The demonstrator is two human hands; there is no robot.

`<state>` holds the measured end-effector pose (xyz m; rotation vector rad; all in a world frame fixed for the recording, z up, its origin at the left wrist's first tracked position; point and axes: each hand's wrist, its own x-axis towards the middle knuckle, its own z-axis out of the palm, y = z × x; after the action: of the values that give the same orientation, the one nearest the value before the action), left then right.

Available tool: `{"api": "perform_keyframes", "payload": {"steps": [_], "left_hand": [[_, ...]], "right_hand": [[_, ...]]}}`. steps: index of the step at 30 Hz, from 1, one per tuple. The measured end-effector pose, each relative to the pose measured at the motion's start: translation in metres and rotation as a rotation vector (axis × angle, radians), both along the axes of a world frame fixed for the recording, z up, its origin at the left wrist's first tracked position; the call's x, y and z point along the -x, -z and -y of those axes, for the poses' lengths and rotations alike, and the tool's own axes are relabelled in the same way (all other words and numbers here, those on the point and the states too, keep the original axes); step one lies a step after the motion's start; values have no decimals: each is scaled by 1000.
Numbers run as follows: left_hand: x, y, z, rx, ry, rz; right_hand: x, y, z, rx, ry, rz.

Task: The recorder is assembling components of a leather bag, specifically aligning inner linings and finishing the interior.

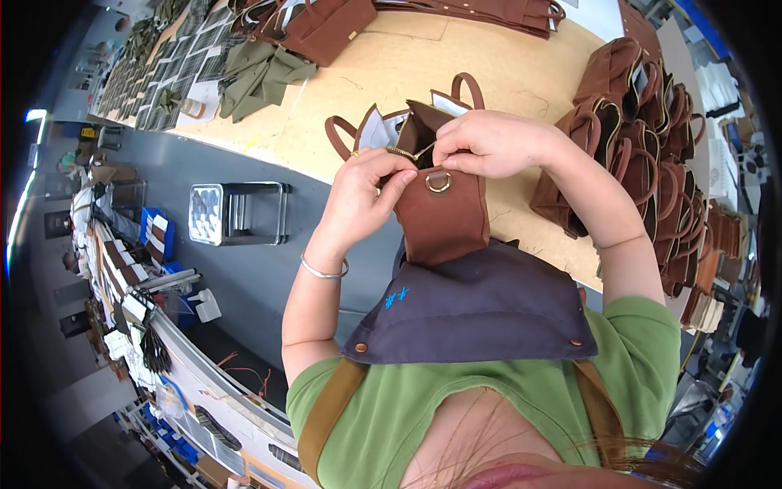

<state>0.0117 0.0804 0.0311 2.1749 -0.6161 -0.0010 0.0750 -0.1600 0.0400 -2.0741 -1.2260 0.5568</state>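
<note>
A small brown handbag (442, 224) stands at the table's near edge, one end panel toward me and its mouth parted. On that panel, just under the top edge, a tab holds a metal D-ring (438, 182). My left hand (371, 191) pinches the bag's top corner left of the ring, beside a brass-coloured zip (402, 152). With fingers curled, my right hand (493, 145) grips the top edge to the right of the ring. Two looped handles stick out beyond my hands, and pale lining shows inside. My right fingers partly cover the opening.
Many similar brown bags (643, 155) are crowded along the table's right side. More brown bags (314, 28) lie at the far side, near olive cloth (262, 77) and checked pieces (175, 69). A stool (236, 213) stands on the floor at left. My dark apron (481, 306) touches the bag's base.
</note>
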Motion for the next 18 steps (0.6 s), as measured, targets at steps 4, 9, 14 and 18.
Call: {"api": "perform_keyframes", "payload": {"steps": [4, 9, 14, 18], "left_hand": [[8, -7, 4, -66, 36, 158], [20, 1, 14, -93, -26, 586], [16, 63, 15, -104, 25, 397], [26, 72, 9, 37, -157, 393]], "right_hand": [[10, -1, -1, -61, 23, 80], [44, -23, 8, -89, 114, 455], [33, 66, 21, 24, 210, 475], [36, 88, 35, 70, 302, 414]]}}
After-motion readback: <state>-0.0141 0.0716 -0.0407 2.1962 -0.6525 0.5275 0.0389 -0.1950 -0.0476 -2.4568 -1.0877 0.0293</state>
